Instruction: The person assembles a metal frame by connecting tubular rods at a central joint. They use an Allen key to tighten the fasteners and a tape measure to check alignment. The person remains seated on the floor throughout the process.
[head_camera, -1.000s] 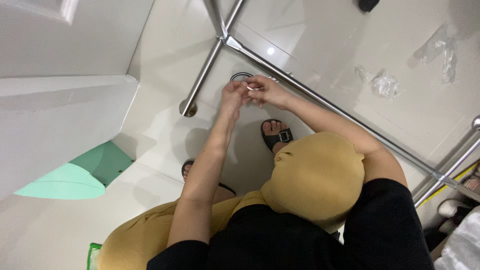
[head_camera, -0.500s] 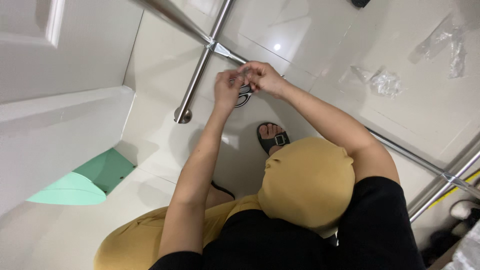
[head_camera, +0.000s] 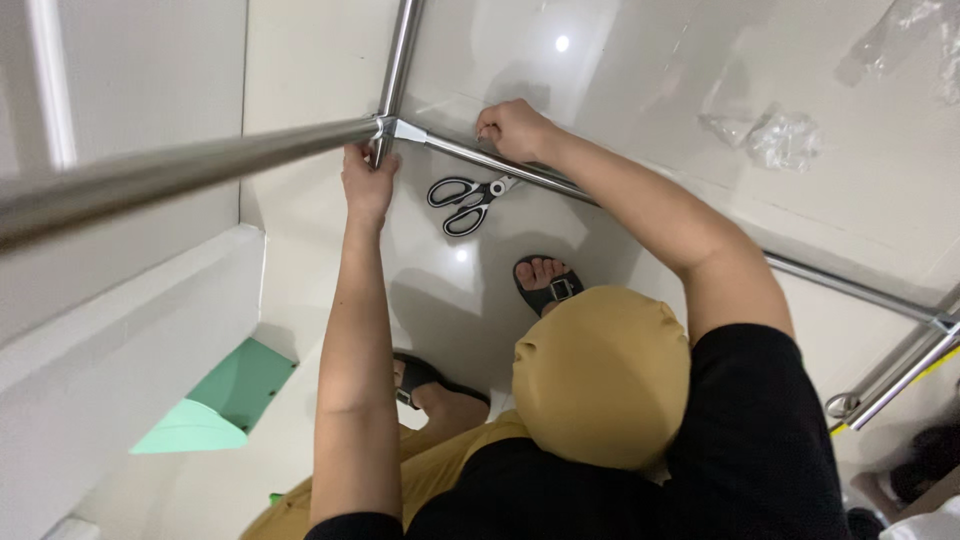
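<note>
both hands on the joint of a chrome pipe frame, scissors on the floor below.
i see my left hand (head_camera: 368, 183) wrapped around the upright steel tube (head_camera: 399, 55) just under the corner joint (head_camera: 388, 128), fingers (head_camera: 356, 155) curled shut on it. my right hand (head_camera: 515, 128) rests on the slanting steel rail (head_camera: 500, 166) just beside that joint, fingers bent down over the rail; i cannot tell whether they grip it fully. black-handled scissors (head_camera: 468, 198) lie closed on the glossy white floor (head_camera: 640, 70), between the two hands and under the rail. a sandalled foot (head_camera: 545, 283) stands near them, crumpled clear plastic (head_camera: 785, 138) lies well apart, and a mint-green sheet (head_camera: 215, 400) sits by the white ledge (head_camera: 120, 330).
</note>
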